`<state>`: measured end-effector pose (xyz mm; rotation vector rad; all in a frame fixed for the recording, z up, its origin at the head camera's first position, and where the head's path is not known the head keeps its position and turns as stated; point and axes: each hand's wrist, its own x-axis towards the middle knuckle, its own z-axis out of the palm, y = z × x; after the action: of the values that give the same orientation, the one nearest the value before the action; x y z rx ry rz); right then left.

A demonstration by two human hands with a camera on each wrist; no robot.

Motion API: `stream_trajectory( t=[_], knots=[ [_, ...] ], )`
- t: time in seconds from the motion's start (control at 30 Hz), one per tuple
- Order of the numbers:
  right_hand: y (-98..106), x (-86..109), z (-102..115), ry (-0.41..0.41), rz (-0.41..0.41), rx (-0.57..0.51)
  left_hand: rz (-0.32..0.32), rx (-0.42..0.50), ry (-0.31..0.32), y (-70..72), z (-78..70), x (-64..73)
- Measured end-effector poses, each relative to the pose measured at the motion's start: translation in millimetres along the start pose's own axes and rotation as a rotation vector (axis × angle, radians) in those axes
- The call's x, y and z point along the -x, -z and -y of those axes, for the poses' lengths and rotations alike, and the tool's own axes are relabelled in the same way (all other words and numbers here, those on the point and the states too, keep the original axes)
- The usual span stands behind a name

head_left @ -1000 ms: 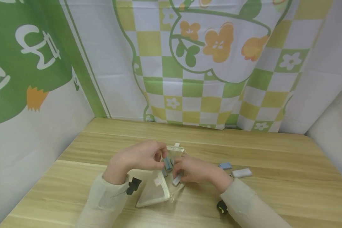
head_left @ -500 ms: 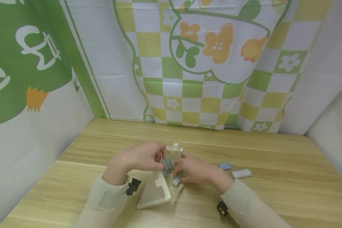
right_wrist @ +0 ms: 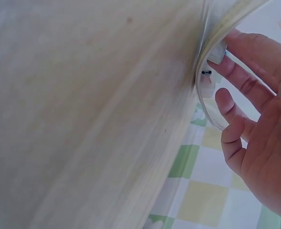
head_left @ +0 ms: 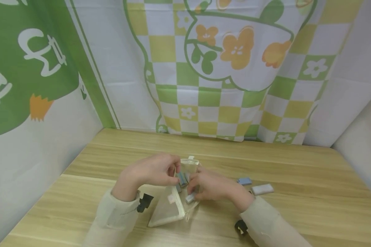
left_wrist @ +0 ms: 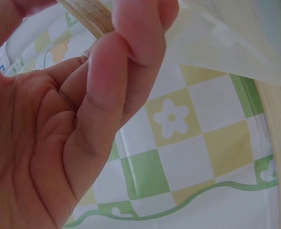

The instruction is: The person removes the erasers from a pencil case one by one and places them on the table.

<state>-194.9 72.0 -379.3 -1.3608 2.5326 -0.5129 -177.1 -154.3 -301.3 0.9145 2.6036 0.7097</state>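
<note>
A cream mesh zip pouch (head_left: 166,210) lies open on the table between both hands. My left hand (head_left: 154,169) pinches its rim at the upper left; in the left wrist view the zip edge (left_wrist: 88,18) passes behind the curled fingers. Reaching into the mouth from the right, my right hand (head_left: 211,185) pinches a small white rectangular block (head_left: 190,197) between thumb and fingers. Further in, a blue-grey block (head_left: 182,179) leans inside the pouch. The right wrist view has the curved zip rim (right_wrist: 201,71) beside the fingertips, partly hiding pale blocks.
Right of the pouch, a small blue block (head_left: 244,181) and a longer white block (head_left: 262,189) lie on the wooden table (head_left: 312,209). A patterned curtain (head_left: 208,99) hangs along the table's back edge.
The white block in my right hand has tipped flatter and shifted slightly down and left in the pouch mouth. My left hand keeps its place on the rim.
</note>
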Motion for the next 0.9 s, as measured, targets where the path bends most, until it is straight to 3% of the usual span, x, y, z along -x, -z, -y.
stream_trajectory(
  t=[0.9],
  knots=[
    [7.5, 9.1, 8.0, 0.024, -0.076, -0.010, -0.002, -0.007, -0.009, -1.2, 0.1, 0.1]
  ],
)
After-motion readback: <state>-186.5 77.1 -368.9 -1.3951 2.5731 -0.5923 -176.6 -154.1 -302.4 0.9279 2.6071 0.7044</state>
